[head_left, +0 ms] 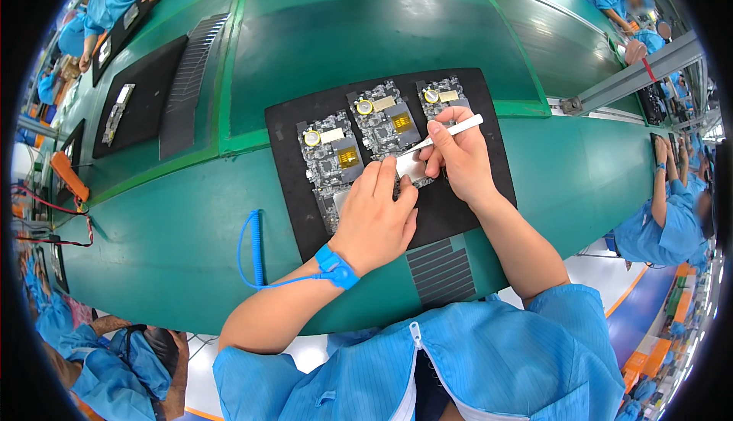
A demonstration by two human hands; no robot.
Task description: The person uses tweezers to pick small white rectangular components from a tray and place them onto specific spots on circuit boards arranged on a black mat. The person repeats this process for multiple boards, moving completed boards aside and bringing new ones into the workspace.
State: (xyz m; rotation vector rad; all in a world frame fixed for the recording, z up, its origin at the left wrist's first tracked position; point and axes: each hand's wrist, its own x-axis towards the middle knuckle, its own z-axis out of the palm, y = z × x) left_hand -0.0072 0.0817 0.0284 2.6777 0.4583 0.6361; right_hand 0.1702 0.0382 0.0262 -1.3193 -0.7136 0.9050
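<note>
Three circuit boards lie side by side on a black mat: the left board, the middle board and the partly covered right board. Each carries a round, coin-like part. My left hand rests palm down over the lower ends of the left and middle boards, fingers stretched out and spread. White tweezers sit between the thumb and fingers of my right hand. Their fine tip points down-left at the middle board, beside a silver metal plate. Whether the tip touches is too small to tell.
A blue wrist strap on my left wrist trails a coiled cord across the green bench. Dark strips lie near the front edge. Another black mat is far left, and a metal rail slants at right. Co-workers sit around.
</note>
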